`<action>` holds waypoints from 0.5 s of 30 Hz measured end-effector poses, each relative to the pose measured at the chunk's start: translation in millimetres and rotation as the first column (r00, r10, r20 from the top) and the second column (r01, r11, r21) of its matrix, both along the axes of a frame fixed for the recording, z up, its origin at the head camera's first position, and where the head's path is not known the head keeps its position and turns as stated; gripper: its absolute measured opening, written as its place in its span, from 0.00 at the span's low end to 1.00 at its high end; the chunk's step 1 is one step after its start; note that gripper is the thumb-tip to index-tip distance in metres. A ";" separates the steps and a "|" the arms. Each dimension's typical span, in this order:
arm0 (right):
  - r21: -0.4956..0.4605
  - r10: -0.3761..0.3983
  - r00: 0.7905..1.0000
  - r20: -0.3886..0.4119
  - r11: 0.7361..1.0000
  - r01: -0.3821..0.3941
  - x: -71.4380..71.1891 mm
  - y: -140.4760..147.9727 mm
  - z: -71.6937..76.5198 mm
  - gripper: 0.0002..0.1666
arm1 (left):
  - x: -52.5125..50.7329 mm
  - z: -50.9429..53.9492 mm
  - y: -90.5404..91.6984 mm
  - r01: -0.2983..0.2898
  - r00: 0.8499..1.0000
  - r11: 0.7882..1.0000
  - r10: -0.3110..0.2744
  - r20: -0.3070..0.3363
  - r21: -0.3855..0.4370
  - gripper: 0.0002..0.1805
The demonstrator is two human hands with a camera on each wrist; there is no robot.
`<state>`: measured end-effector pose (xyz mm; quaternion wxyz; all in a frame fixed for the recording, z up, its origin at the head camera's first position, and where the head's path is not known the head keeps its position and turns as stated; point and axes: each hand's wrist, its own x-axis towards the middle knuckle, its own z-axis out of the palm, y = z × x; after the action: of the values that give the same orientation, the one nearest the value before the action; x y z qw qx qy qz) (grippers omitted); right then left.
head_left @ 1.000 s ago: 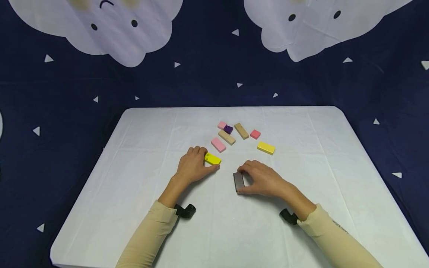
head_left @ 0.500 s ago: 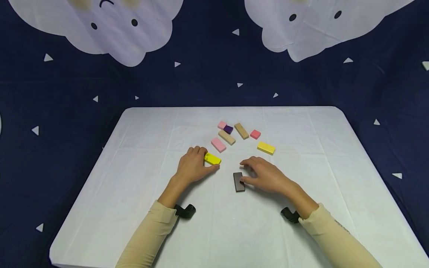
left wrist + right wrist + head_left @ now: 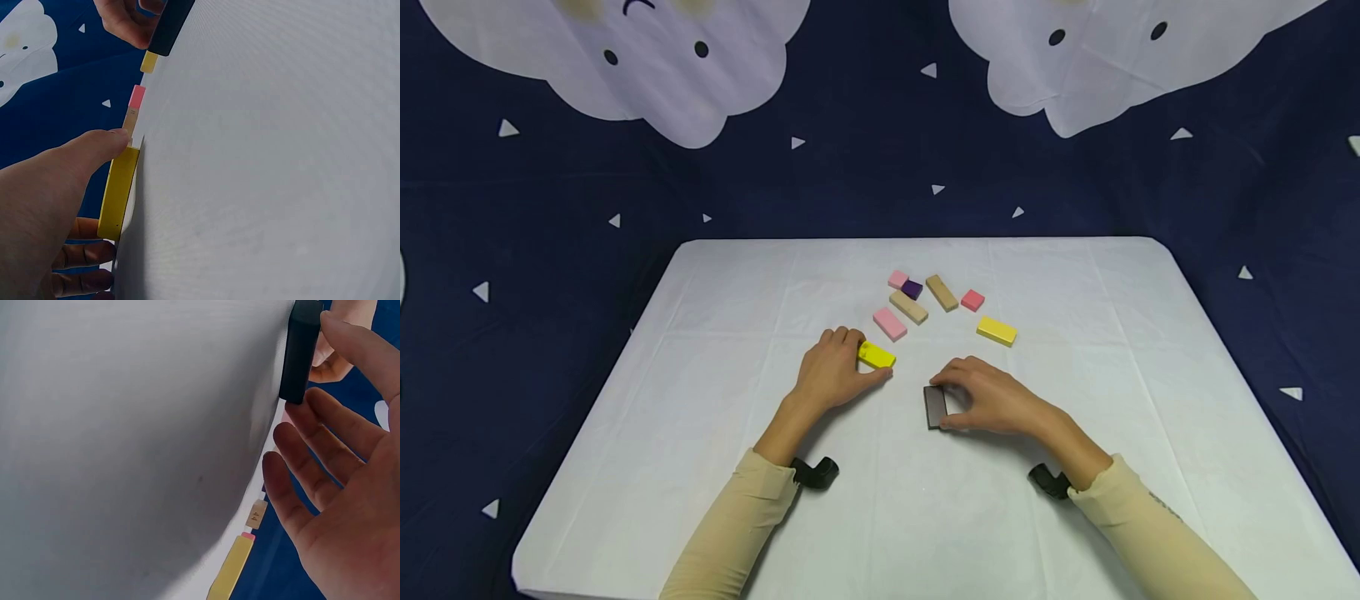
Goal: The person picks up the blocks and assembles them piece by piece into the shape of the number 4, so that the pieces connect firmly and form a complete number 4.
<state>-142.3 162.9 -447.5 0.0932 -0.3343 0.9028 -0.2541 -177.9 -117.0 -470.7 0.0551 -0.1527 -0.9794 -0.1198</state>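
Well inside the edges of the white worktop (image 3: 625, 467), the left hand (image 3: 832, 367) pinches a bright-yellow oblong block (image 3: 877, 357) and the right hand (image 3: 992, 400) a dark-grey oblong block (image 3: 934, 408), by the ends, seemingly for steadiness.

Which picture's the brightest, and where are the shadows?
Head view: brightest, soft shadows below the left hand and right hand; left wrist view: dimmer, a shadow beside the held yellow block; right wrist view: a broad soft shadow on the white tabletop.

Left grip (image 3: 47, 200), pinched yellow block (image 3: 119, 194), tabletop (image 3: 269, 156)
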 end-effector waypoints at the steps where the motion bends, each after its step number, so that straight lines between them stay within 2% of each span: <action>1: 0.002 0.001 1.000 -0.007 1.000 -0.001 0.3 0.0 -0.2 0.31 | 0.1 0.1 0.1 0.000 1.000 1.000 0.000 0.000 -0.001 0.41; 15: 0.032 -0.032 0.999 -0.011 0.999 0.033 3.8 -2.4 -1.5 0.30 | 0.6 -0.3 1.3 -0.008 1.000 1.000 0.008 0.006 -0.001 0.41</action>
<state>-138.5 160.4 -449.0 0.0896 -0.3195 0.9125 -0.2391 -177.3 -115.7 -471.0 0.0524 -0.1487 -0.9802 -0.1198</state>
